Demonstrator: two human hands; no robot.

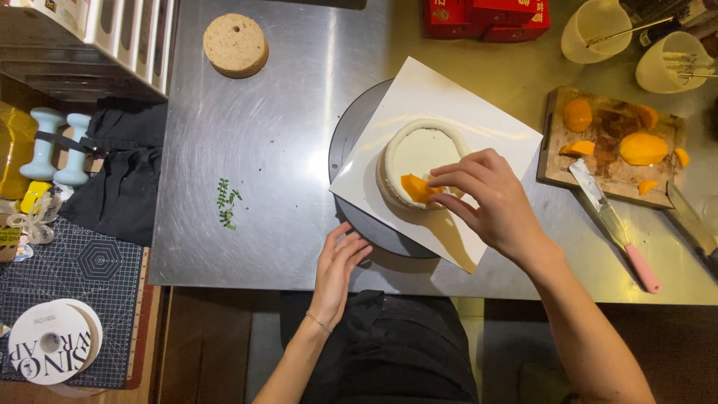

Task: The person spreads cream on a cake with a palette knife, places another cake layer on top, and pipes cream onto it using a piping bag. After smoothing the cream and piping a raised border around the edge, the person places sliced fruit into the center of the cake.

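Fingertips of the right hand (490, 202) pinch an orange slice of soft fruit (416, 188) and rest it on the white cream top of a small round cake (419, 161), at the cake's near edge. The cake has a raised cream rim and sits on a white square cake board (479, 123), which lies cornerwise on a dark round turntable (351, 135) in the middle of the steel worktable (262, 135).

The left hand (338, 265) lies at the near left edge of the turntable, fingers loosely spread and touching its rim, holding nothing; a thin bracelet shows at the wrist.

To the right, a wooden cutting board (609, 168) carries several more orange fruit pieces (642, 148). A palette knife with a pink handle (613, 224) rests across the board's near edge, and a second blade lies just beside it further right. At the far right stand two pale translucent cups (598, 26), each with a utensil in it, beside a red box (486, 16).

Far left on the steel sits a plain round sponge cake layer (235, 45). A small green herb sprig (226, 202) lies nearer, well apart from the turntable. Off the table's left edge are a black cloth (123, 172) and a spool of white printed ribbon (51, 343) on a dark gridded cutting mat (97, 262).
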